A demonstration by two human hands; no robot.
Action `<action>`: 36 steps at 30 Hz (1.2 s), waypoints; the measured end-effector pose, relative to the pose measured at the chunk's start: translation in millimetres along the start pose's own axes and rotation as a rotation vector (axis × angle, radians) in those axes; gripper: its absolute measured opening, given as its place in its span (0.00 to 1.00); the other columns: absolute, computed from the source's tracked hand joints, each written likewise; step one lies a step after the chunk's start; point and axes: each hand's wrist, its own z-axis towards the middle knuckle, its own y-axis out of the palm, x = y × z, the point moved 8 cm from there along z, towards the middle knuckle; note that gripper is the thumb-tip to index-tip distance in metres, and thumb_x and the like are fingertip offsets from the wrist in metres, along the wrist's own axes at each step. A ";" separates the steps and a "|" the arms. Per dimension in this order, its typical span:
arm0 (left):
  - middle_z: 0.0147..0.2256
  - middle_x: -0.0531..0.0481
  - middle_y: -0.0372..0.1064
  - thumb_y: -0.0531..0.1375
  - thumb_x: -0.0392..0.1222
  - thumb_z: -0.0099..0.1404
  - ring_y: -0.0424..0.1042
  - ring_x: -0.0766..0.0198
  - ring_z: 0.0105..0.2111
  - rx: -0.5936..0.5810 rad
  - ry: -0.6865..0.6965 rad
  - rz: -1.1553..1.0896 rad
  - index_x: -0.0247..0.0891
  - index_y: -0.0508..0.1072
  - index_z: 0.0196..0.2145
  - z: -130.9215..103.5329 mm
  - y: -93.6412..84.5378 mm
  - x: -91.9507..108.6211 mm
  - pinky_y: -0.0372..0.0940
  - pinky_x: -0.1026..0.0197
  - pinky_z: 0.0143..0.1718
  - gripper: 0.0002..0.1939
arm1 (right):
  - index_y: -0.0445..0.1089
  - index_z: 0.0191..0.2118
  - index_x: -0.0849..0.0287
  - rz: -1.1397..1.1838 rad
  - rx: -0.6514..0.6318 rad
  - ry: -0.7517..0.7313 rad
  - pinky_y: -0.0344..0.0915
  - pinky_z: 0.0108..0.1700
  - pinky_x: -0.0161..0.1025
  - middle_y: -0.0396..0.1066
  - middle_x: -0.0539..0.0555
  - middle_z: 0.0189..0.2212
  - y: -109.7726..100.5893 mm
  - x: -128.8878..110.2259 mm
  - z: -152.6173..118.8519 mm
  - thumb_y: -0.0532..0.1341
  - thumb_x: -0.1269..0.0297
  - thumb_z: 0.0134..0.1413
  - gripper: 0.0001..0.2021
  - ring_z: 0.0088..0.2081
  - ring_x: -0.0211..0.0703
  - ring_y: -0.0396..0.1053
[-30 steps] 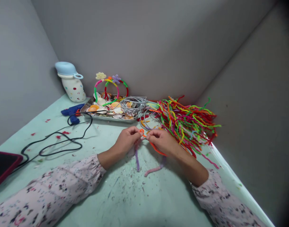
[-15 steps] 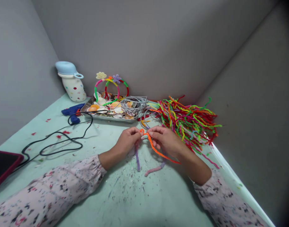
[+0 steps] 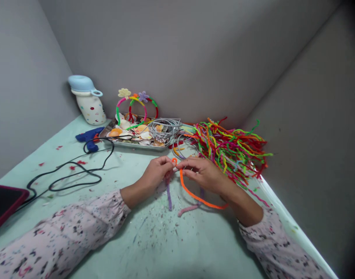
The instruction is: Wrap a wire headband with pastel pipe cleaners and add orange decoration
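An orange pipe cleaner runs between my hands, with a small loop at its upper end and a long tail curving down to the right. My left hand pinches near the loop. My right hand grips the same pipe cleaner just right of it, fingertips close to the left ones. Below my left hand hangs a purple pipe cleaner end. A pink fuzzy end shows below my right hand, turning purple behind the orange tail. Where these pieces join is hidden by my fingers.
Beyond my hands stand a metal tray of shells with two flower-topped hoops and a grey wire coil. To the right lies a pipe cleaner heap. Leftward are a blue glue gun, black cord, bottle and tablet-like device.
My right hand has shifted its fingers on the orange pipe cleaner, whose tail now bows lower and farther right. My left hand stays nearly still.
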 end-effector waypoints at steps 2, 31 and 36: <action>0.14 0.58 0.55 0.58 0.37 0.54 0.55 0.74 0.14 -0.010 0.001 -0.001 0.36 0.64 0.22 0.2 0.6 -0.2 0.49 0.68 0.16 0.06 | 0.72 0.46 0.52 -0.020 -0.032 -0.037 0.63 0.42 0.35 0.74 0.51 0.39 -0.8 -1.5 0.0 0.56 0.72 0.54 0.15 0.39 0.38 0.69; 0.23 0.56 0.62 0.60 0.40 0.54 0.58 0.72 0.22 -0.102 0.088 0.170 0.34 0.70 0.27 -9.1 12.8 20.1 0.53 0.68 0.24 0.06 | 0.69 0.30 0.59 -0.246 0.001 0.022 0.58 0.34 0.33 0.70 0.50 0.28 -8.1 -5.9 0.0 0.57 0.74 0.48 0.05 0.29 0.36 0.64; 0.20 0.57 0.61 0.60 0.39 0.55 0.58 0.73 0.19 -0.139 0.046 0.119 0.34 0.69 0.27 -9.5 14.8 16.0 0.52 0.69 0.21 0.05 | 0.68 0.29 0.60 -0.302 -0.019 0.013 0.56 0.32 0.33 0.68 0.51 0.26 -5.4 -8.2 -0.1 0.57 0.74 0.48 0.05 0.28 0.35 0.63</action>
